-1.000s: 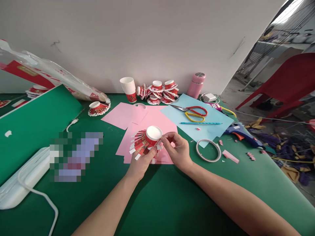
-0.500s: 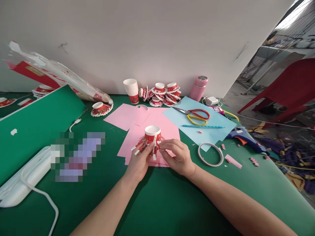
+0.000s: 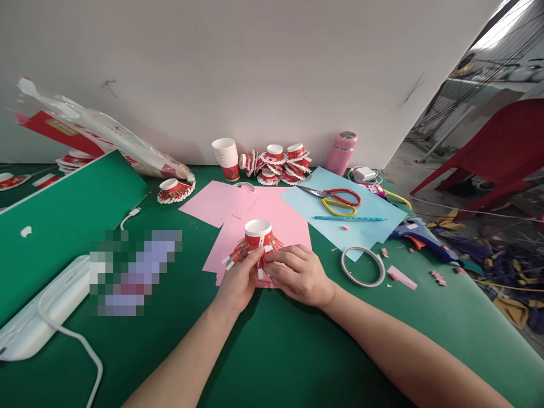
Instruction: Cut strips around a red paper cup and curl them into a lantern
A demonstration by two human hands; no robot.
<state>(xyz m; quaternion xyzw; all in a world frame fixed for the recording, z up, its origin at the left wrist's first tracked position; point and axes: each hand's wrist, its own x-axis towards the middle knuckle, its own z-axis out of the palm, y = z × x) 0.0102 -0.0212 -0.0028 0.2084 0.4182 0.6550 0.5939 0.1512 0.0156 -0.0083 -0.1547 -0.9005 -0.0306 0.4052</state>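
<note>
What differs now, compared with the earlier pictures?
The held cup has turned, so its white stripe now faces the person, and it has shifted slightly left over the pink paper. The right hand has moved left and nearer the person, to the cup's front. The left hand keeps its hold. The scissors, pen and tape roll stayed where they were.
</note>
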